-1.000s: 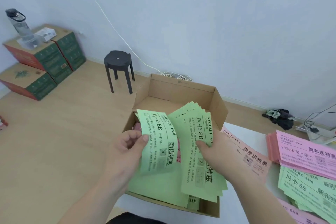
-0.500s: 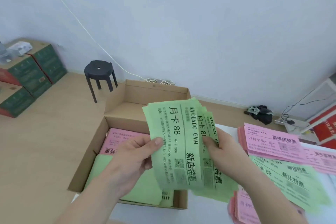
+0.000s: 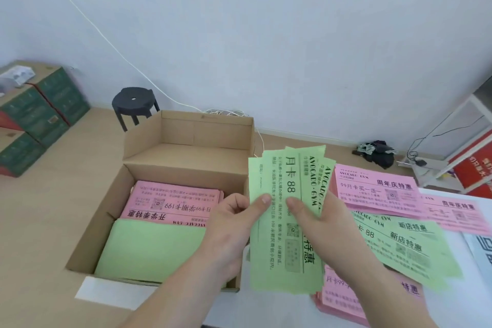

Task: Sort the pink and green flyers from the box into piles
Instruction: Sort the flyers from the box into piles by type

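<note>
Pinching green flyers [image 3: 266, 261]: left hand [image 3: 231, 229], right hand [image 3: 327, 226].

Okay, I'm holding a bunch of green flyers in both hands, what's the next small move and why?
Probably carry the fan of green paper flyers rightwards and lay it on the loose green flyer pile. Your left hand and right hand pinch sheets that all show green, and that pile lies just to their right, in front of the pink flyer stack.

Bare left hand [image 3: 229, 226], bare right hand [image 3: 326, 230], forearms uncovered to the lower frame edge, nails seemingly short
</note>
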The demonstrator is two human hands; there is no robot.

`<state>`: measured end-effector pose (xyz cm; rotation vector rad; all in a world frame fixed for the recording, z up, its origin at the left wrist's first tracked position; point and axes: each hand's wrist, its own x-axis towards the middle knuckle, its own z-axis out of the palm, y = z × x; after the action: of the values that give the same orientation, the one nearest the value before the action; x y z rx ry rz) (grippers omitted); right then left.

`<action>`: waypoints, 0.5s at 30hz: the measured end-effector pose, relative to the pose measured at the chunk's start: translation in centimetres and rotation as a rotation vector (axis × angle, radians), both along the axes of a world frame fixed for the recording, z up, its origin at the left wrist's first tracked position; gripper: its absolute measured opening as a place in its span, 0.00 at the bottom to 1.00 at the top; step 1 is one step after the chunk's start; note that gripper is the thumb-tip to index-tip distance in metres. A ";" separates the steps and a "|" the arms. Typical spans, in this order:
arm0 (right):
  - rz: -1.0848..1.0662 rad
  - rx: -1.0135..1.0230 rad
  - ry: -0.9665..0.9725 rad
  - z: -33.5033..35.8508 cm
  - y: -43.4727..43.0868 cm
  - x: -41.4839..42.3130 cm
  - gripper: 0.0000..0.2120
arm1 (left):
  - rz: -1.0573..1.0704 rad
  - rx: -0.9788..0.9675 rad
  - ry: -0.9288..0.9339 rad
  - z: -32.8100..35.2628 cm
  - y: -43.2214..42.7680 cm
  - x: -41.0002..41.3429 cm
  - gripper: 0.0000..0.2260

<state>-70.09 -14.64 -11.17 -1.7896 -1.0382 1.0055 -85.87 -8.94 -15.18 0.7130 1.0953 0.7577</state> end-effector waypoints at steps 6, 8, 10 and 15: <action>-0.132 -0.077 0.119 -1.3 -0.9 0.9 0.07 | -0.030 -0.023 -0.066 -0.1 0.4 -1.2 0.13; -0.194 -0.075 0.182 -1.6 -1.0 0.6 0.08 | 0.020 -0.025 -0.053 0.2 0.9 -1.6 0.12; -0.237 -0.072 0.173 -1.6 -0.8 0.5 0.06 | 0.043 0.086 0.064 0.2 1.8 -2.3 0.13; -0.235 -0.129 0.003 -0.3 0.8 0.4 0.03 | 0.073 0.227 0.176 2.0 4.3 -4.4 0.09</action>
<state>-69.71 -13.82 -11.42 -1.9619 -0.7536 0.9462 -90.26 -4.66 -13.23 0.9503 1.2106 0.9041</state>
